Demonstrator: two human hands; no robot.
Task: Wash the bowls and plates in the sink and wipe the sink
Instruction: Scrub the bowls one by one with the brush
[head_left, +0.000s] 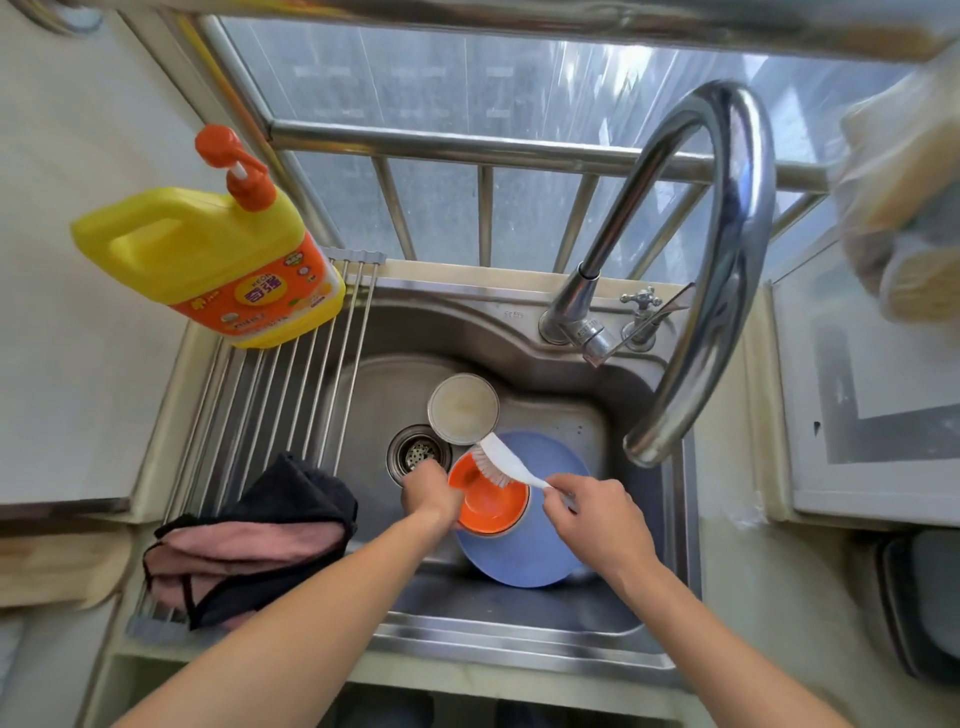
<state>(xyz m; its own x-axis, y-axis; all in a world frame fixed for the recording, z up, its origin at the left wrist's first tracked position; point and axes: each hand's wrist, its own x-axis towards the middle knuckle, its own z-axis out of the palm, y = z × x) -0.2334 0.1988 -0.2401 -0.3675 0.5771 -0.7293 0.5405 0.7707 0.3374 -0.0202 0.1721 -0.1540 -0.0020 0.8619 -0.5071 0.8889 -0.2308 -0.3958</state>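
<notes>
An orange bowl (491, 506) sits tilted over a blue plate (540, 551) in the steel sink (571, 410). My left hand (430, 493) grips the bowl's left rim. In my right hand (592, 512) I hold the handle of a white dish brush (506, 460), and its bristles touch the inside of the orange bowl. A small metal bowl (463, 409) with a pale inside stands behind them, beside the drain (420, 453).
The curved faucet (727, 270) arches over the sink's right side. A roll-up drying rack (270, 415) covers the left part, carrying a yellow detergent bottle (218, 260) and a folded black-and-pink cloth (254, 535). Counters flank both sides.
</notes>
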